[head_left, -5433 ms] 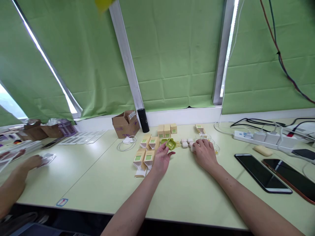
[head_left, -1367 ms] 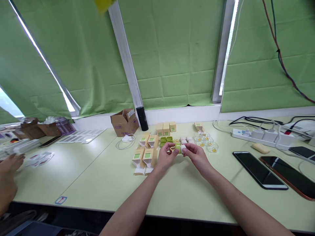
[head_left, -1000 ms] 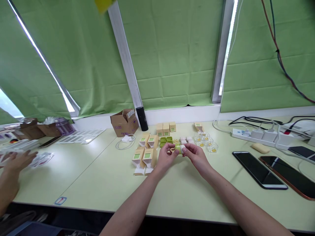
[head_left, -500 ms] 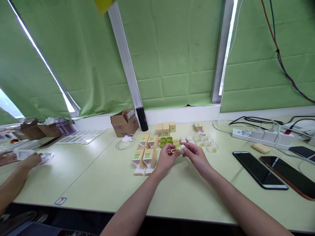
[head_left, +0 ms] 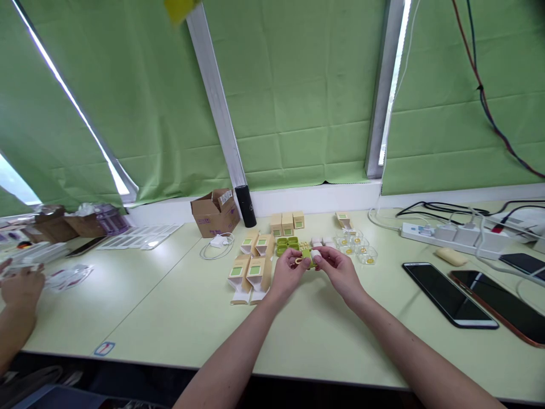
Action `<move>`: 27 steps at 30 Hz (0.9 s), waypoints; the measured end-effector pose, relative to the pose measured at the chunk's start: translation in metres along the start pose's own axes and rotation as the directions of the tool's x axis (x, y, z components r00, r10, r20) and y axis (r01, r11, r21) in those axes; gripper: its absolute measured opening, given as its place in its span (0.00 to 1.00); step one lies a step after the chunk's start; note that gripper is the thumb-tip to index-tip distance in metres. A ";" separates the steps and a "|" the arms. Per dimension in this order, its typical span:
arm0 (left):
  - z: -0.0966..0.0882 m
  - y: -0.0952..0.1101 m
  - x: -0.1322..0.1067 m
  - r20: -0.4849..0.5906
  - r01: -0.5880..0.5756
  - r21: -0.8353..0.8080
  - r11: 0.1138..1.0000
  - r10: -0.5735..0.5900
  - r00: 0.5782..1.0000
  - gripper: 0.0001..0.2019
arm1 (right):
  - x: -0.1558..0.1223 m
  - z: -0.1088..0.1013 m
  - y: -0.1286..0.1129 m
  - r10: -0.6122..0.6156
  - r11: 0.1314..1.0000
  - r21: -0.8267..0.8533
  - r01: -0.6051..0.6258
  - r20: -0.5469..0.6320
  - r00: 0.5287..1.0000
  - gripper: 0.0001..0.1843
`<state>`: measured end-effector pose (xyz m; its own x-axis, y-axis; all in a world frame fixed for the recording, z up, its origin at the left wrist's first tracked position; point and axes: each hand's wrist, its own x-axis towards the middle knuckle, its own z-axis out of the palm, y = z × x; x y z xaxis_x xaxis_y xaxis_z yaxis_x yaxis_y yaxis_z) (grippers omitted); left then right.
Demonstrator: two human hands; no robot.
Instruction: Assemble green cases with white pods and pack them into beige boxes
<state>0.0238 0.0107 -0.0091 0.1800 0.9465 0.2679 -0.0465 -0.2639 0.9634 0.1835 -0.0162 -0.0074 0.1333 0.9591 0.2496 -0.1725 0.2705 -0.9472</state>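
Observation:
My left hand pinches a small green case-like piece, and a cream ring shows by its fingers. Against the green piece, my right hand grips a small white rounded block. Fingers hide much of both pieces, so I cannot tell how far they fit together. Just behind my hands lie several green square pieces, small cream rings, white blocks and clear cups with yellow bits. Left of my left hand lie open cream cartons with green panels.
Closed small cartons, a cardboard box and a black cylinder stand at the back. Two phones and a power strip with cables lie right. At far left, another person's hand works near plastic bags.
My hands stay nearly in place, with the green piece and white block turned slightly. The other person's hands have moved left, away from the plastic bags.

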 end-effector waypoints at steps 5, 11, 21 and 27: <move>-0.002 -0.003 0.000 -0.006 -0.037 0.017 0.999 0.037 0.999 0.28 | -0.001 -0.001 -0.001 -0.018 1.000 0.001 0.018 0.008 1.000 0.30; -0.001 -0.004 0.000 -0.019 -0.069 0.051 0.996 0.070 0.997 0.28 | -0.001 -0.001 0.002 -0.063 0.998 -0.025 0.063 0.008 0.998 0.28; -0.002 -0.005 0.001 0.013 -0.078 0.017 0.997 0.078 0.997 0.29 | 0.001 -0.005 0.001 -0.047 0.996 -0.070 0.047 0.013 0.999 0.33; -0.004 -0.009 0.002 0.035 -0.088 0.015 0.996 0.087 0.996 0.28 | 0.001 -0.008 0.001 -0.089 0.988 -0.121 0.093 0.040 0.995 0.35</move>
<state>0.0203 0.0155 -0.0168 0.2099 0.9128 0.3504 -0.0478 -0.3483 0.9362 0.1909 -0.0159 -0.0101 0.1089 0.9339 0.3406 -0.0397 0.3464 -0.9372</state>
